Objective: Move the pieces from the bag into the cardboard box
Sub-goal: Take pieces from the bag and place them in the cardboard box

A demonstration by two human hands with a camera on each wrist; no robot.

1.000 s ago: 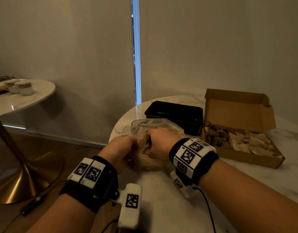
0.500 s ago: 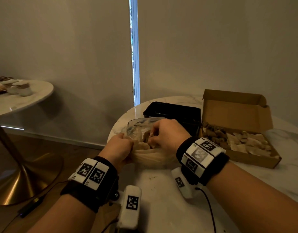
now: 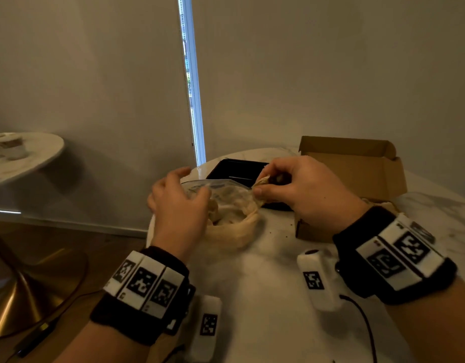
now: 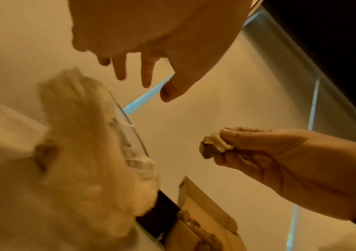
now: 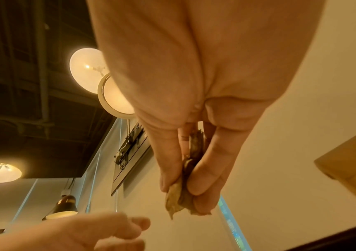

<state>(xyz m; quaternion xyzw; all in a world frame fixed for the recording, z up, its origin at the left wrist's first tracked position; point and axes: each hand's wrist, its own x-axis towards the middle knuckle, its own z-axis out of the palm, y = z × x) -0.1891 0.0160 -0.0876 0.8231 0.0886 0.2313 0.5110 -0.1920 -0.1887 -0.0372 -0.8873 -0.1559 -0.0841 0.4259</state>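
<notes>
Right hand point(image 3: 302, 187) grip pinches pieces point(image 4: 214, 144); left hand point(image 3: 179, 205) hovers slack-fingered over bag point(image 3: 234, 213).

The bag point(image 3: 227, 205) is clear plastic over pale cream and tan pieces point(image 3: 226, 218). The piece point(image 4: 214, 144) in the right hand point(image 3: 302, 189) is cream with a dark brown part. The box point(image 3: 357, 163) is plain brown cardboard. The tray point(image 3: 234, 169) is black. The counter point(image 3: 265, 284) is white marble with faint grey veins. Both wristbands point(image 3: 394, 255) are black with white panels bearing black square-code patterns.
</notes>
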